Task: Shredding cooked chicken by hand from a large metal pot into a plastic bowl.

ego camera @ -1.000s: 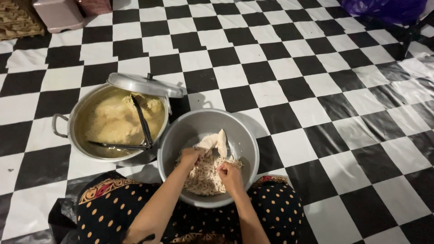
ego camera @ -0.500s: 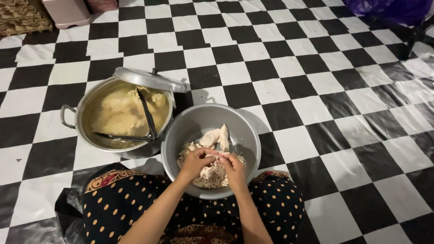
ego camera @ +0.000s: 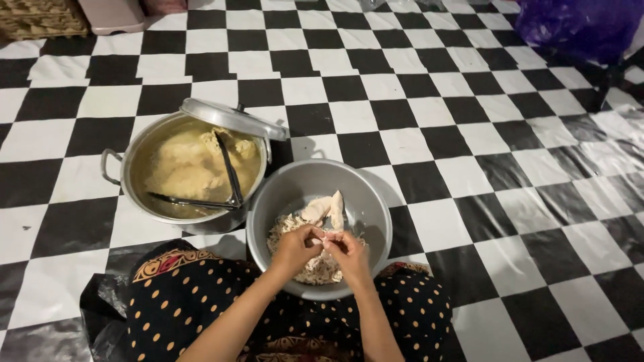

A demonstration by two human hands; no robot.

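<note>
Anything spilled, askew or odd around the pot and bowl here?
The lid sits tilted on the far rim of the pot, half off it. Tongs lie inside, in the broth. No spill shows. Both hands pull chicken over the grey bowl.

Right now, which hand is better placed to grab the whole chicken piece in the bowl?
Right hand, probably. The whole piece lies at the far side of the bowl, just beyond it. The left hand sits slightly farther off. Both pinch a small piece.
</note>
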